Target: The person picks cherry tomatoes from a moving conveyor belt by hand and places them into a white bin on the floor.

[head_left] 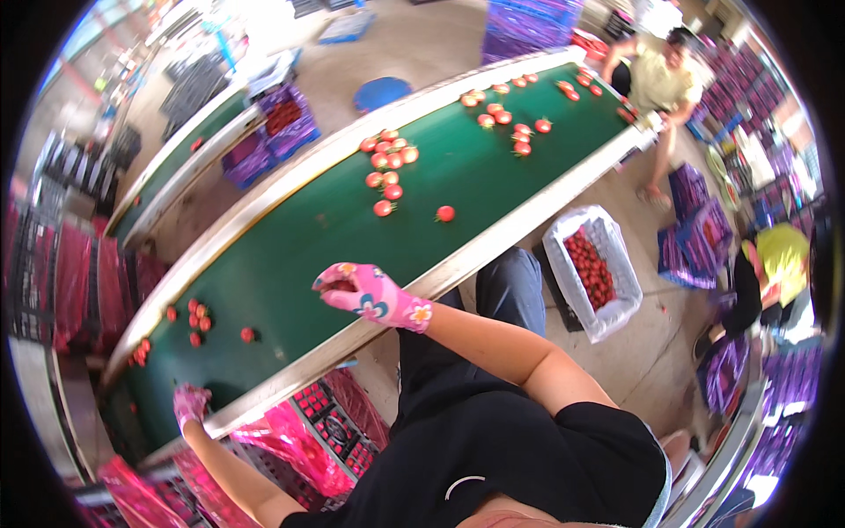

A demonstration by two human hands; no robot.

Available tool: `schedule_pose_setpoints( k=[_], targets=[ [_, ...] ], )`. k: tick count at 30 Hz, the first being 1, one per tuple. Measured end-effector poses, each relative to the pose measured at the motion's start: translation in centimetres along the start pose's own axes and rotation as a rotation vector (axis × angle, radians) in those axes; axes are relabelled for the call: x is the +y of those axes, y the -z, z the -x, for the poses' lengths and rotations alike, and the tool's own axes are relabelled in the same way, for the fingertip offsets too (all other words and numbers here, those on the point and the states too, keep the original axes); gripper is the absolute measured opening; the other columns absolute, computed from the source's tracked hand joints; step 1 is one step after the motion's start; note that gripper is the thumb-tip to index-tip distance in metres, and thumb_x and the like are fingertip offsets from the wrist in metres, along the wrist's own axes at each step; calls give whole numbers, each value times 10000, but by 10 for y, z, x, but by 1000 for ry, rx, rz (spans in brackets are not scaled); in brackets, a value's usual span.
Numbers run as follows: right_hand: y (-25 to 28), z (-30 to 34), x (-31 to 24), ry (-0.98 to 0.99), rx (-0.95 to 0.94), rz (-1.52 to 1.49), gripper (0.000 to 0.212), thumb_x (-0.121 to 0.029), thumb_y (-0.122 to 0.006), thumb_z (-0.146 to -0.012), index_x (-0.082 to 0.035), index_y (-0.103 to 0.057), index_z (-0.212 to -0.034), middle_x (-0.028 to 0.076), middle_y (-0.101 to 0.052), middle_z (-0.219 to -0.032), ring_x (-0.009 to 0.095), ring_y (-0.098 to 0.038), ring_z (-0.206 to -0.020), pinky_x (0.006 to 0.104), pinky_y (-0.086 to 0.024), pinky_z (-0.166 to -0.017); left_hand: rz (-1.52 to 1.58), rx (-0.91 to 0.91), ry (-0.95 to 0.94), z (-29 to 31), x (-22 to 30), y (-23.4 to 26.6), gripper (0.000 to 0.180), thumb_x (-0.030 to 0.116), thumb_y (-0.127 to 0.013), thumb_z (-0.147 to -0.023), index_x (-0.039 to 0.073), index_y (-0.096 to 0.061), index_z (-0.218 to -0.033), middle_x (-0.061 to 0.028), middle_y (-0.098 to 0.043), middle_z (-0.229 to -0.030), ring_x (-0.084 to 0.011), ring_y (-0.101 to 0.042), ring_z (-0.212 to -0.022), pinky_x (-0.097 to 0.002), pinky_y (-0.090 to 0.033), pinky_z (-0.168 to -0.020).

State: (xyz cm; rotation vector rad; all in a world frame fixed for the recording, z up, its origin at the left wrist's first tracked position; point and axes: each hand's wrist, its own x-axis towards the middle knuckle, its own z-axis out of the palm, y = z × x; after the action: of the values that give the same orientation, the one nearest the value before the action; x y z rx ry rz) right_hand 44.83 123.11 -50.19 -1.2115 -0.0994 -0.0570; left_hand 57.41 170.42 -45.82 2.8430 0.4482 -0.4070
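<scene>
My right hand (374, 295), in a pink glove with flower prints, hovers over the near side of a green conveyor belt (290, 238). Its fingers curl toward the thumb, with something dark red showing between them that I cannot make out. Near the belt's left end is my left hand (190, 404), in a pink glove, close to the near rail; its fingers are blurred. Between the hands lies a single red tomato (248, 334), and beyond my left hand sits a small cluster of tomatoes (201, 317). A larger tomato group (387, 158) rests farther up the belt.
A white metal rail (510, 231) edges the belt. To my right stands a lined crate (576, 220) of small red fruit. Below the left end are crates wrapped in pink film (290, 431). A person (656, 84) is at the far end; another in yellow (779, 264) is at right.
</scene>
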Motion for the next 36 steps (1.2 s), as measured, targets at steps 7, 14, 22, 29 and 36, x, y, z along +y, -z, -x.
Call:
schedule_pose_setpoints(
  k=[7,14,22,29,36],
  targets=[
    [-3,16,9,43,43,-379,338,-213,-625,-914,-22,-572,-1188,43,-618,-1041,124,-605,-889,270,-504,-777,603,188,-350,31,35,-10,191,221,-662,-861,74,-634,-979,-62,-633,-855,-92,-534,-637,-264,-438,-532],
    [-31,53,0,-21,309,-818,394,-354,-602,-950,-54,-569,-1202,15,-605,-1067,121,-606,-938,271,-515,-818,1021,586,-1285,201,278,-138,282,232,-653,-894,9,-612,-1062,-131,-636,-1003,-159,-596,-792,-310,-503,-653],
    [60,136,-11,745,310,-1074,280,-208,-629,-942,-30,-593,-1154,-1,-599,-983,72,-572,-928,205,-482,-802,1121,187,-1664,323,383,-234,67,-37,-619,-865,-19,-587,-921,-145,-608,-924,-266,-616,-868,-367,-521,-806],
    [140,189,26,879,459,-1171,261,-287,-511,-1001,-64,-616,-1089,28,-651,-1032,117,-607,-944,262,-504,-860,1096,-187,-1660,379,425,-317,358,190,-647,-838,8,-593,-1142,-185,-589,-1169,-353,-588,-1061,-447,-471,-924],
    [195,244,43,1145,496,-1123,390,-418,-528,-953,-89,-601,-1148,108,-625,-1116,269,-596,-1001,437,-505,-892,625,-100,-2126,409,438,-304,536,272,-718,-815,68,-537,-1276,-181,-517,-1316,-374,-506,-1207,-491,-379,-1031]
  ],
)
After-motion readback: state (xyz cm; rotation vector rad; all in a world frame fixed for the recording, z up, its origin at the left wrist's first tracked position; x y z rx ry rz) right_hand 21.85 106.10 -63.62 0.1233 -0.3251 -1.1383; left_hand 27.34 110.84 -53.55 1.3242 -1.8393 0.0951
